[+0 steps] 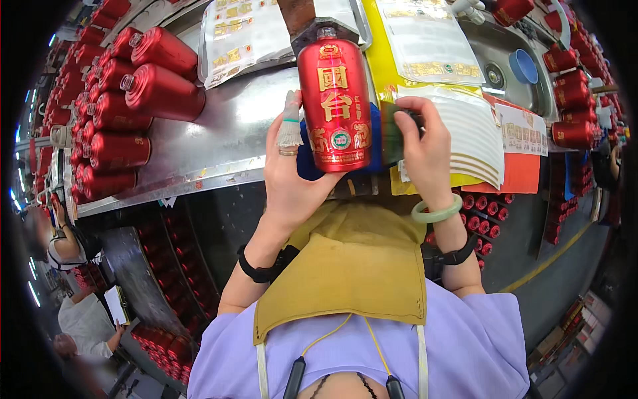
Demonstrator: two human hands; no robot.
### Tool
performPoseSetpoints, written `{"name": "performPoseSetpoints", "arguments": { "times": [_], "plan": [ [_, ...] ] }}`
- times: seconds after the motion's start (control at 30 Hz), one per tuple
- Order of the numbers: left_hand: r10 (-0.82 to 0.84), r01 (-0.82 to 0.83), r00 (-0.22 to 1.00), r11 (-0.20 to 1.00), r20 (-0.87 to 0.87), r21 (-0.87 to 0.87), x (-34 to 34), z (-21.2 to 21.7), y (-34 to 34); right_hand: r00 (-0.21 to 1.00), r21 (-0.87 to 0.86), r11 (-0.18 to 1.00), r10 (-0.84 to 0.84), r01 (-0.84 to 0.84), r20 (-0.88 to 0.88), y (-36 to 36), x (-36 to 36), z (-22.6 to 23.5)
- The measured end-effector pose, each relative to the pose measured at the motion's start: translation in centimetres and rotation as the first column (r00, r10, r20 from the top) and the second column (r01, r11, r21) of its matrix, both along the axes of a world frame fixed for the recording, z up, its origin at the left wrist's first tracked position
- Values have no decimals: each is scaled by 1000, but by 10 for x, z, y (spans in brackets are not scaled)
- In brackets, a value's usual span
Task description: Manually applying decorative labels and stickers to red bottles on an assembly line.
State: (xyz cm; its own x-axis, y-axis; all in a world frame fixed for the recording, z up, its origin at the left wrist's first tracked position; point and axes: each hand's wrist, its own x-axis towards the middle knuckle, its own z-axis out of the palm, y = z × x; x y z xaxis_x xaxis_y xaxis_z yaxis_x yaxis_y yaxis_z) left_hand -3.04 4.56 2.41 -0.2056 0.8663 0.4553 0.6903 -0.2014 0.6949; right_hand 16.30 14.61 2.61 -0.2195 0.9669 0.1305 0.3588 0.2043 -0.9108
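Observation:
My left hand grips a glossy red bottle with gold characters and a round emblem, holding it upright from below at the edge of a steel worktable. One finger of that hand is wrapped in white tape and another wears a ring. My right hand presses a dark flat tool or pad against the bottle's right side. A pale green bangle sits on my right wrist, and both wrists carry black bands.
Several red bottles lie on their sides at the table's left. Label sheets and an orange sheet lie at the right, near a sink with a blue cup. A yellow apron covers my front. Other people work at lower left.

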Motion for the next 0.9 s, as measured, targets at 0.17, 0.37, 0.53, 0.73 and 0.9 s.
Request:
{"name": "performPoseSetpoints", "arguments": {
  "times": [0.17,0.37,0.53,0.73,0.9],
  "plan": [
    [-1,27,982,991,-189,132,3,3,-4,992,-21,1000,-5,2,-124,5,8,7],
    [-7,42,981,983,-195,181,-3,-8,2,984,-77,996,37,-51,-176,-2,4,8],
    [20,19,990,960,-137,279,-2,-20,-5,975,-93,995,15,-36,-221,-1,8,9],
    [143,-103,982,953,-127,284,7,-32,-26,961,-124,990,36,-72,-273,-7,5,12],
    [186,-108,959,936,-213,334,9,-38,-25,959,-101,992,46,-77,-279,-6,5,11]
  ]
}}
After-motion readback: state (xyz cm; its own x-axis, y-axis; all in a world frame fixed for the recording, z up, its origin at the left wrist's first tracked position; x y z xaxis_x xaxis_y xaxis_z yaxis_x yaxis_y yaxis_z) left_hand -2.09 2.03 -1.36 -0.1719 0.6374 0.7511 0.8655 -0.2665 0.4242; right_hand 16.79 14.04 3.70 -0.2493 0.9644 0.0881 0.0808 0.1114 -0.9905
